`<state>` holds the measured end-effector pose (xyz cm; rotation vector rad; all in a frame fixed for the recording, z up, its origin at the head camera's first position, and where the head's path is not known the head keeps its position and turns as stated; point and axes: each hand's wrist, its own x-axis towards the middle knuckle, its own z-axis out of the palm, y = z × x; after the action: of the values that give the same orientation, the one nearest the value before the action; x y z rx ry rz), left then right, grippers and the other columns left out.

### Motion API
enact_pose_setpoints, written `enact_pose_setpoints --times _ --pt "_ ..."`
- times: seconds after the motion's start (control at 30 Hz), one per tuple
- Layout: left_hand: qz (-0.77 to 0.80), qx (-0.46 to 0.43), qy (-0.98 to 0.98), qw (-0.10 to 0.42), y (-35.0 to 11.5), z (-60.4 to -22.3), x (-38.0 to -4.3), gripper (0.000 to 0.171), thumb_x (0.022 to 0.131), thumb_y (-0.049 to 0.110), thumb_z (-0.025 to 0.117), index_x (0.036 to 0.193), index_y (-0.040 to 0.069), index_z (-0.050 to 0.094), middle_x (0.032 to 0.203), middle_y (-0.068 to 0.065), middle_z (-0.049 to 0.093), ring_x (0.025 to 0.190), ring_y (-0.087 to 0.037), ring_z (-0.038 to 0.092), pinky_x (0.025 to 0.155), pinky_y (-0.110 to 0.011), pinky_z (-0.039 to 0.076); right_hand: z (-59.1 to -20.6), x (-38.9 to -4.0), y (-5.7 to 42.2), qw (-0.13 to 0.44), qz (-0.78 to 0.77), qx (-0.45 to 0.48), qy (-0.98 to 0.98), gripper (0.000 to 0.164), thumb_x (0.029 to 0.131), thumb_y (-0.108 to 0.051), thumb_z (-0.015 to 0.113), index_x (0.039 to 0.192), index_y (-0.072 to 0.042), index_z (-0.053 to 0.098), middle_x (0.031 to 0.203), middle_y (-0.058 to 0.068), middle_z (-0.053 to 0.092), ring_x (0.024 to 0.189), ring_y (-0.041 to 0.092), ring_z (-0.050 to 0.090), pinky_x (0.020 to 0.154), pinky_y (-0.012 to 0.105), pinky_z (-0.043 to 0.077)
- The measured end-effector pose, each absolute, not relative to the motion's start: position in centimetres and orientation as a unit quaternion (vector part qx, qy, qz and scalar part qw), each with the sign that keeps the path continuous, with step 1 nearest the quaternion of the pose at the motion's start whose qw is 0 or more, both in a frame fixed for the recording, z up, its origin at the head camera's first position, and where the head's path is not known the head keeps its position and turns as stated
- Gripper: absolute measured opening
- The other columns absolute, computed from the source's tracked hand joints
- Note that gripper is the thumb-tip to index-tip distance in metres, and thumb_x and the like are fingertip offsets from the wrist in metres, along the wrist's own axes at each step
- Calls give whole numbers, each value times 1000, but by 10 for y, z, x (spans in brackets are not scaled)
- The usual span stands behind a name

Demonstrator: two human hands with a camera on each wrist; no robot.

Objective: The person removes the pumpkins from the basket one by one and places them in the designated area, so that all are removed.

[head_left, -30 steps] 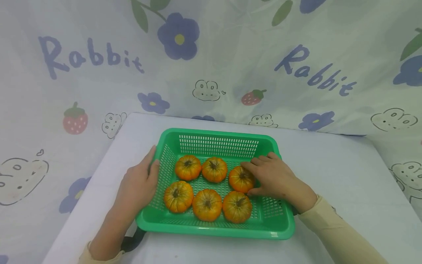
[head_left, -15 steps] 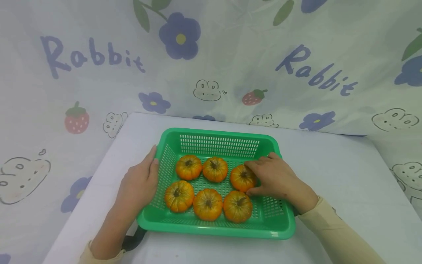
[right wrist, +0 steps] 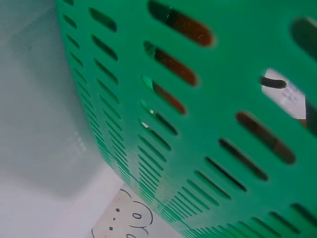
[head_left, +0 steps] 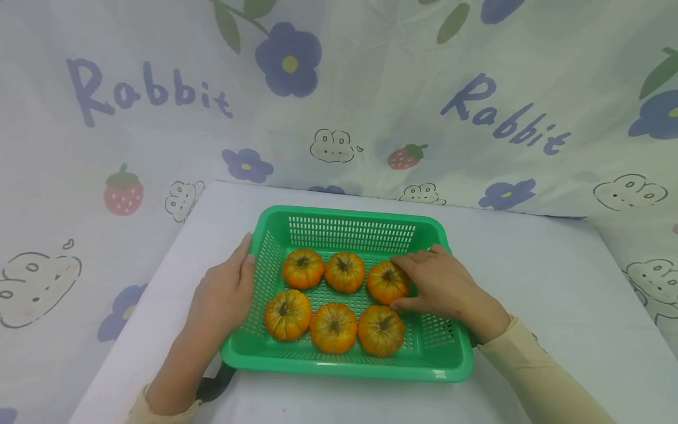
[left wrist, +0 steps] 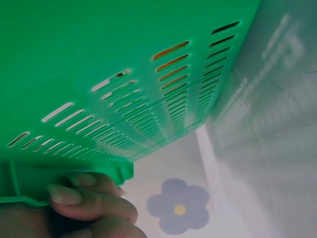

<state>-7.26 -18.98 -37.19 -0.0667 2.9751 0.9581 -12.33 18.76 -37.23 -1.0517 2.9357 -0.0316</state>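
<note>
A green plastic basket [head_left: 339,370] with slotted sides holds several small orange pumpkins [head_left: 333,328] in two rows. At its left side my left hand [head_left: 225,291] grips the rim; the left wrist view shows its fingertips [left wrist: 67,195] curled under the edge. My right hand [head_left: 442,282] reaches over the right rim and holds the back-row right pumpkin [head_left: 385,285] between fingers and thumb. That pumpkin sits on the basket floor, its right side covered by the hand. In the right wrist view the basket's outer wall [right wrist: 163,183] hides the hand.
A white-covered table [head_left: 551,294] lies under the basket. Behind it hangs a curtain [head_left: 371,88] printed with flowers, rabbits and strawberries. Black wrist straps [head_left: 216,384] show below the left hand.
The pumpkin in my right hand has shifted slightly back and left, and its stem has turned a little. The right thumb moved slightly left with it. My left hand stays on the rim.
</note>
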Motion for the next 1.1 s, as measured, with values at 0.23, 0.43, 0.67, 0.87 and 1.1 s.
enact_pose_setpoints --times 0.23,0.43,0.67,0.87,1.1 --pt "303 -23 953 9 -189 -371 -73 62 114 43 22 168 13 20 152 -28 48 120 -48 63 90 -64 53 -372 -123 187 12 -24 -333 942 83 79 -64 83 138 -8 67 124 7 73 113 26 67 91 44 44" --pt "303 -24 953 11 -189 -371 -72 62 115 42 23 168 12 20 151 -28 49 115 -46 65 89 -63 54 -373 -122 188 6 -64 -323 944 85 80 -65 83 139 -7 66 129 8 72 117 27 66 91 45 45" --pt "303 -19 953 4 -190 -372 -72 62 115 42 23 168 11 21 151 -28 50 116 -46 65 90 -63 53 -372 -121 190 -6 -117 -311 943 87 81 -69 80 141 -8 64 131 9 71 116 26 66 96 48 48" --pt "302 -22 953 -1 -190 -374 -73 61 115 42 24 168 12 23 151 -28 50 106 -40 69 84 -59 56 -372 -120 191 -13 -137 -304 943 86 81 -67 81 142 -9 63 131 10 70 117 29 65 100 52 49" --pt "290 -27 957 -4 -188 -372 -74 59 115 40 25 167 13 24 136 -32 61 81 -30 67 72 -51 57 -369 -117 193 -1 -144 -279 949 91 84 -72 74 148 -9 58 138 13 66 122 36 63 99 59 51"
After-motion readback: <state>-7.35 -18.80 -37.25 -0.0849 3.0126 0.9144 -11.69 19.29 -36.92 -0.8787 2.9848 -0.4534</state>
